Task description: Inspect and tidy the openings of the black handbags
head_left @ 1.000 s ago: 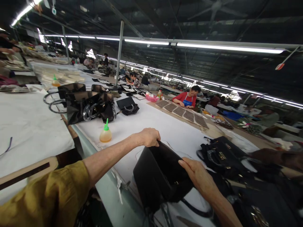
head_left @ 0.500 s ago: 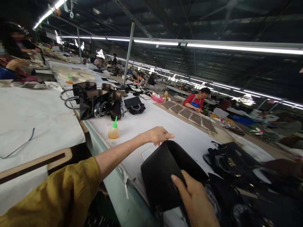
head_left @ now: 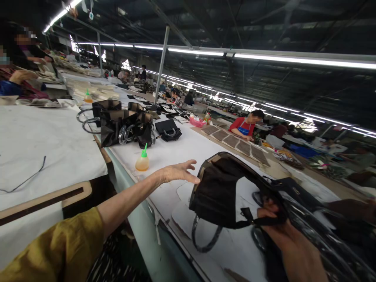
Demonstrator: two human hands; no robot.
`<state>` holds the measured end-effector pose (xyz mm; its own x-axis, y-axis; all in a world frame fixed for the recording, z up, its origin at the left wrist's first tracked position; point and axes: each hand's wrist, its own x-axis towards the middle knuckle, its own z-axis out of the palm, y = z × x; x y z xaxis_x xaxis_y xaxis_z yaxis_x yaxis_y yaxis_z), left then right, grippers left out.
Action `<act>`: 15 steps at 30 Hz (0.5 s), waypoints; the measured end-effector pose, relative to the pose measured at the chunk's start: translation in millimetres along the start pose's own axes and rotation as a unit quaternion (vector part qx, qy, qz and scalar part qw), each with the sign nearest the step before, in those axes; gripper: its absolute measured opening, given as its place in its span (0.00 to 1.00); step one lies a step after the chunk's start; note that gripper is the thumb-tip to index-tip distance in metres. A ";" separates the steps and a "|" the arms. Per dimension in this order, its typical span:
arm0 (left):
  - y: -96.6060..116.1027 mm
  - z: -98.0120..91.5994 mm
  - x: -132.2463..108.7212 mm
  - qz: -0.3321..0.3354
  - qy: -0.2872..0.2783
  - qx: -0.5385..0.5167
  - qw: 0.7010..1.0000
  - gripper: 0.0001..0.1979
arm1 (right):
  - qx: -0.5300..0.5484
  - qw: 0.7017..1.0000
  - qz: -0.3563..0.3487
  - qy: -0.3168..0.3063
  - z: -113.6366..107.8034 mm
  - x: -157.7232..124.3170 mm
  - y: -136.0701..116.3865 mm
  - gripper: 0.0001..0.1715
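One black handbag point(head_left: 223, 192) hangs tilted above the near right of the white surface point(head_left: 188, 150), its open mouth facing left and one looped handle dangling below. The right hand point(head_left: 272, 215) holds it by a strap, grip pinched shut on that strap. The left hand point(head_left: 176, 172) hovers just left of the bag, arm stretched out, fingers spread and palm down, not touching it. One glue bottle point(head_left: 142, 160) stands further left; several dark bags point(head_left: 123, 125) cluster beyond.
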<state>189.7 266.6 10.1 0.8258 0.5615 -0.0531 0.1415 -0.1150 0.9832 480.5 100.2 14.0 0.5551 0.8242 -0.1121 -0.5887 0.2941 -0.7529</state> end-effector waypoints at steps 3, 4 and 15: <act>17.0 5.5 3.0 0.019 0.014 -0.025 0.999 0.49 | 0.113 0.987 0.107 -0.043 0.8 -7.1 35.4 0.10; 22.5 6.8 3.2 0.025 0.015 -0.027 0.999 0.49 | 0.131 0.981 0.128 -0.060 0.4 -10.4 49.0 0.11; 41.9 29.7 -11.8 -0.030 0.082 0.227 0.970 0.27 | -0.096 0.974 0.068 -0.194 -15.8 -51.5 160.8 0.11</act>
<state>202.1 230.8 46.8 0.7160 0.6968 -0.0430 0.4434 -0.4062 0.7990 366.5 97.3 -111.5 0.1932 0.9811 0.0067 -0.5001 0.1043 -0.8597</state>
